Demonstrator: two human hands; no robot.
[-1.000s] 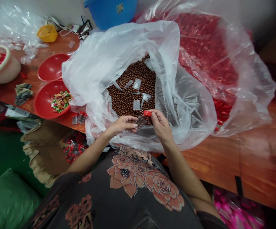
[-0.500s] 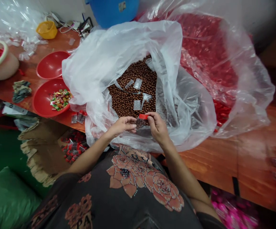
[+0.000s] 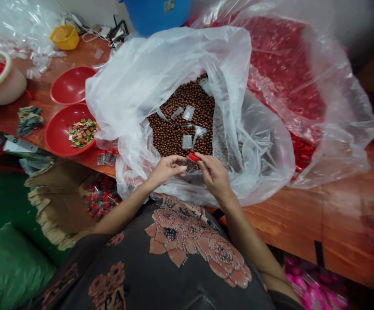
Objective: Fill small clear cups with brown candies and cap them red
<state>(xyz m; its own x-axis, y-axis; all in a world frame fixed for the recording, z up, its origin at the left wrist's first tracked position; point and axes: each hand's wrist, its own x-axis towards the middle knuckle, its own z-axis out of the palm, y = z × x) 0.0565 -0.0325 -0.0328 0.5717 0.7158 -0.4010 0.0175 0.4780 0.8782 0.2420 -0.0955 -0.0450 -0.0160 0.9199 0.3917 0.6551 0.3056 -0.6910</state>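
Observation:
My left hand and my right hand meet low in front of me, over the mouth of a large clear plastic bag. Between their fingertips is a small clear packet of brown balls, with a red top pinched by my right hand. My left fingertips hold the packet's other side. Inside the bag lies a heap of glossy brown balls, with several empty clear packets resting on it.
Two red bowls stand on the wooden table at left, one holding wrapped sweets. Behind lies a bulging bag of red items, with a blue tub beyond. An open cardboard box of filled packets sits below the table edge.
The packet with the red top has shifted left, nearer my left hand, and the red top now lies flatter. My hands are closer together.

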